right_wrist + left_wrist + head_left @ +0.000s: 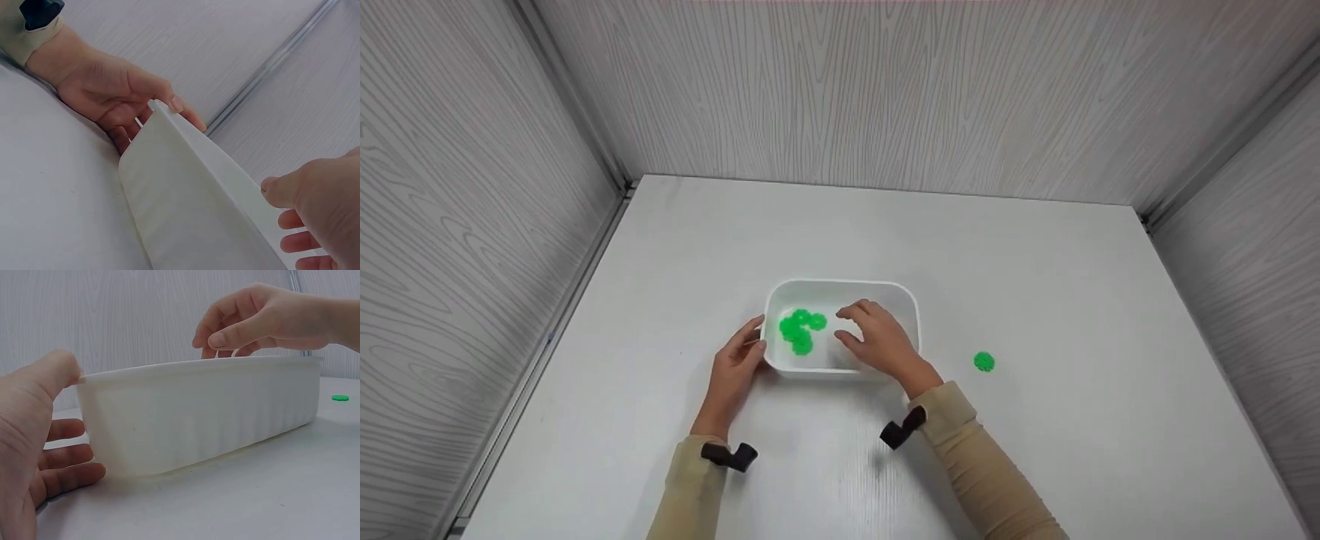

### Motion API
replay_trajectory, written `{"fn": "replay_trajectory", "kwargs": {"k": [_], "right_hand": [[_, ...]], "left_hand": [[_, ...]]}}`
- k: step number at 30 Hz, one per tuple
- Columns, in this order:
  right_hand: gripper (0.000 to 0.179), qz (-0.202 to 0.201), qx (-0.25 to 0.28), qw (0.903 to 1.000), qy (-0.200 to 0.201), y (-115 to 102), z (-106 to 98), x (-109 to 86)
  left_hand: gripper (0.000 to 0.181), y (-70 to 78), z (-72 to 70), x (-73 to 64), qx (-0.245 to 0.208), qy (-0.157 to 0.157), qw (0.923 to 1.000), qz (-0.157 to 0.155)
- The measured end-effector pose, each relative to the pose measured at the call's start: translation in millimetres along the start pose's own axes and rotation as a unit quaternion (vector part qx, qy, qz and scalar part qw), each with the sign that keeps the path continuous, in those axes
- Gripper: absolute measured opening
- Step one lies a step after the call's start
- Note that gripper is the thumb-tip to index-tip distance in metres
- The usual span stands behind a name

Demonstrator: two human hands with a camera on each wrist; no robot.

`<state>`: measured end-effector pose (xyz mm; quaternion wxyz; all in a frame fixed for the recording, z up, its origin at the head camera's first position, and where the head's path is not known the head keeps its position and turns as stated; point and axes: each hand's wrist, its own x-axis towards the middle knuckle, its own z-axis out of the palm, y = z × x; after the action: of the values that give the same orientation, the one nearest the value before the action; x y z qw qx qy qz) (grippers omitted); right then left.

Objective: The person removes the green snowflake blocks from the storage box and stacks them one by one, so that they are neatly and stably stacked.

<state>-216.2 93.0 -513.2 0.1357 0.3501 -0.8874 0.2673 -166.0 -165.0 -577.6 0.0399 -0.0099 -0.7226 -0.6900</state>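
A white plastic box [844,370] stands in the middle of the table. Several small green scalloped discs [801,341] lie clustered in its left half. My left hand [737,365] holds the box's left end, with the thumb at the rim by the near corner and the fingers along the outside wall. Over the right half of the box hovers my right hand [877,339], its fingers bent and thumb apart, nothing between them. In the left wrist view the right hand [267,323] shows just above the rim. A lone green disc [984,361] lies right of the box.
The white table [1080,300] is bounded by wood-grain panels [840,97] at the back and on both sides. A dark wrist mount [903,428] sits on the right sleeve, another dark mount [729,456] on the left.
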Motion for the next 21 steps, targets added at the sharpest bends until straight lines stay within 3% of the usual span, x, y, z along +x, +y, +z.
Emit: {"fn": "replay_trajectory", "kwargs": {"k": [12, 21], "right_hand": [[0.029, 0.026, -0.01, 0.998, -0.057, 2, 15, 26.8], [0.037, 0.095, -0.03, 0.9876, -0.122, 7, 21, 44.1]], "left_hand": [[0.044, -0.9, -0.2, -2.7, -0.008, 0.003, 1.0, 0.004], [0.045, 0.1, 1.0, -0.2, 0.003, 0.001, 1.0, 0.0]]}}
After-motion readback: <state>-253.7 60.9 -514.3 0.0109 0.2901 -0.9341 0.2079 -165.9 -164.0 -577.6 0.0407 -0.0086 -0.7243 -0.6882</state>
